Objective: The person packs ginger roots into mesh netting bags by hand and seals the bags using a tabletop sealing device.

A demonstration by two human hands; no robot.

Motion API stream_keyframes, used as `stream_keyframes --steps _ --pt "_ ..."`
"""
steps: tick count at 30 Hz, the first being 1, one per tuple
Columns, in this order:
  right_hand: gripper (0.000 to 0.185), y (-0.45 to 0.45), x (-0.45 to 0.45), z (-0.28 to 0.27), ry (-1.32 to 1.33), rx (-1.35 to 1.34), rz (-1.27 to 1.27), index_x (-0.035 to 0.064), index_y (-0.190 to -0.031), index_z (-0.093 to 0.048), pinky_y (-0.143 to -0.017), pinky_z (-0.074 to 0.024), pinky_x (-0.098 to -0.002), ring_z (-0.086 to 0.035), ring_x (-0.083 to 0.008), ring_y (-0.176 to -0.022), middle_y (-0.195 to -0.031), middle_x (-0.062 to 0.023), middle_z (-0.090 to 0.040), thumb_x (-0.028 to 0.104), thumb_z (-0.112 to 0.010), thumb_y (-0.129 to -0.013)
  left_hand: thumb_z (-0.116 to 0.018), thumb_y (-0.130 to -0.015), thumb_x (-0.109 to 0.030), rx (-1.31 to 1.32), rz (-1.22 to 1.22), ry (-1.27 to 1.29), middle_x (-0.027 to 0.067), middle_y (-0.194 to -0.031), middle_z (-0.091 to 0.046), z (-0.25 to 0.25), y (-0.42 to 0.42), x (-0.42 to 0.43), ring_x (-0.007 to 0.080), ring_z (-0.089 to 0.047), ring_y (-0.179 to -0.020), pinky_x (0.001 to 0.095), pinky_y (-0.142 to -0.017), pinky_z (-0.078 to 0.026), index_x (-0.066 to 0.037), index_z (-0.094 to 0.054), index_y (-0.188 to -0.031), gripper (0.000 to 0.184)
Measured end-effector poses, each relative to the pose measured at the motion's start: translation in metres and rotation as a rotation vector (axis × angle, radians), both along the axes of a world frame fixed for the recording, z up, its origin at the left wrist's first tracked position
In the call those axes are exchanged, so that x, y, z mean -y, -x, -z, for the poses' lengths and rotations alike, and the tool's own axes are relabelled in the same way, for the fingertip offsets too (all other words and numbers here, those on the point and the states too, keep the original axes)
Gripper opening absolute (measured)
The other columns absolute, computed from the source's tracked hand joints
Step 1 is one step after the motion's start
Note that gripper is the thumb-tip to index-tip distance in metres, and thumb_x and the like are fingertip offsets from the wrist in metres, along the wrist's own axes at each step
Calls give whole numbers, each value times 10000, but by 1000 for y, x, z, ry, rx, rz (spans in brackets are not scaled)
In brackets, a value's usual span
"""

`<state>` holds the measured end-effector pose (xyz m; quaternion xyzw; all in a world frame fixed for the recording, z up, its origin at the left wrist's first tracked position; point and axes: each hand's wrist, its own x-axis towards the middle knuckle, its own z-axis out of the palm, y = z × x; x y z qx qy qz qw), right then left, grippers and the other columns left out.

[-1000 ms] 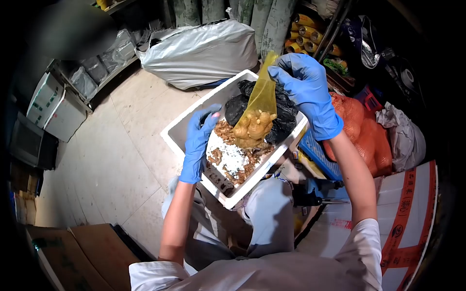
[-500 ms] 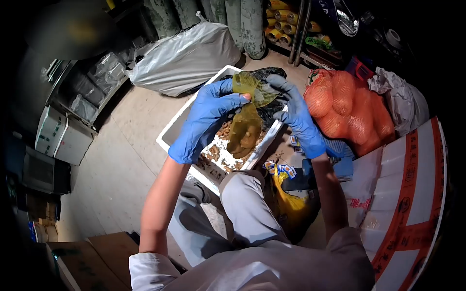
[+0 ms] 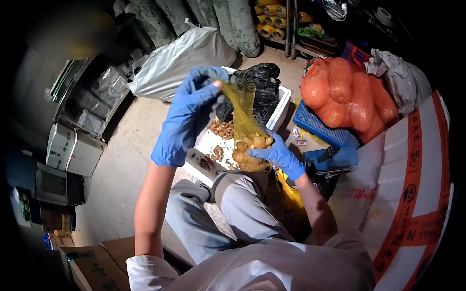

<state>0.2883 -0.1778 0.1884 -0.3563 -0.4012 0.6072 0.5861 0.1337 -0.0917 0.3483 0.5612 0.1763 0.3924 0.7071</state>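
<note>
A yellow mesh bag [image 3: 242,104] stretches between my two blue-gloved hands above a white foam box [image 3: 284,101]. My left hand [image 3: 182,116] pinches its gathered top, and the thumb tip shows bare through the glove. Lower down, my right hand [image 3: 280,156] is wrapped round the bag's full end, pressing against the knobbly ginger [image 3: 250,153] inside. Beneath the bag, loose brown pieces [image 3: 221,129] that look like ginger lie on the box's floor. A crumpled black plastic bag [image 3: 264,89] fills the box's far end.
To the right sit an orange net sack [image 3: 344,92], a blue crate [image 3: 320,126] and a white carton with red tape [image 3: 412,194]. A large silver-grey bag [image 3: 179,63] lies behind the box. Shelving [image 3: 92,102] stands at left, and yellow rolls [image 3: 272,22] are stacked at the back.
My right hand has gone from the bag's open upper part down to its full end and grips it. My left hand has moved left and slightly up, pulling the mesh taut.
</note>
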Motion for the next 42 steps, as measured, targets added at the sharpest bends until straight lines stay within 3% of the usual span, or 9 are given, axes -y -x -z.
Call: stream_keyframes --steps 3,6,17,25,29,32,35,37,42 --pt "632 -3 8 -1 54 -18 13 18 -1162 -421 -849 -404 -266 -503 -129 -948 -1057 -48 -521 31 -719 -605 -610 -734 -390 42 -71 -194 109 -1116 -480 1 13 -18 35 -466 -675 157 -539 -383 -42 -354 -1213 644" --pt "624 -5 12 -3 43 11 2 9 -1155 -413 -845 -400 -249 -493 -118 -945 -1058 -48 -512 74 -724 -618 -718 -446 -581 -352 73 -298 92 -1156 -429 1 18 -17 34 -430 -640 154 -556 -334 -59 -237 -1298 1109" --pt "655 0 11 9 70 89 -22 -25 -1147 -397 -806 -411 -234 -496 -107 -898 -1035 -60 -511 146 -739 -616 -642 -722 -84 -493 174 -220 -1 -774 -588 4 -8 9 45 -488 -664 188 -581 -393 -32 -587 -869 166" --pt "689 -2 20 21 -4 214 163 -63 -1133 -393 -802 -408 -253 -492 -140 -907 -1025 -97 -512 244 -734 -620 -586 -747 -31 -271 138 7 52 -844 -591 10 -6 11 88 -544 -771 180 -632 -417 -15 -552 -879 137" --pt "681 -3 23 43 -66 383 291 -55 -1126 -395 -803 -410 -286 -512 -197 -918 -1023 -149 -515 273 -722 -627 -545 -665 59 -452 -180 -1297 54 -845 -591 26 -5 -1 135 -555 -647 231 -556 -437 -66 -556 -986 345" --pt "649 14 38 -1 -34 770 657 8 -1143 -404 -741 -402 -363 -500 -309 -879 -953 -188 -503 275 -709 -636 -535 -630 -10 -719 -347 -1774 80 -694 -517 16 -13 19 260 -530 -601 303 -508 -438 -91 -513 -950 330" --pt "616 33 71 -27 -195 1130 937 5 -1119 -409 -760 -387 -375 -469 -305 -915 -992 -182 -493 226 -710 -630 -523 -619 -43 -729 -392 -1754 72 -638 -461 25 -22 12 264 -503 -560 340 -474 -410 -90 -473 -976 364" --pt "425 36 91 2 -179 584 1013 -22 -1041 -448 -759 -410 -324 -517 -248 -844 -1010 -177 -521 126 -629 -686 -533 -620 -9 -596 -333 -1641 97 -664 -501 38 -28 9 290 -520 -587 346 -495 -417 -74 -490 -964 353" --pt "161 -3 119 19 42 481 1318 -31 -929 -514 -727 -409 -278 -504 -173 -776 -901 -115 -538 54 -426 -825 -528 -743 9 -653 -47 -1060 133 -710 -552 63 -36 52 258 -540 -600 274 -578 -427 -11 -517 -906 165"
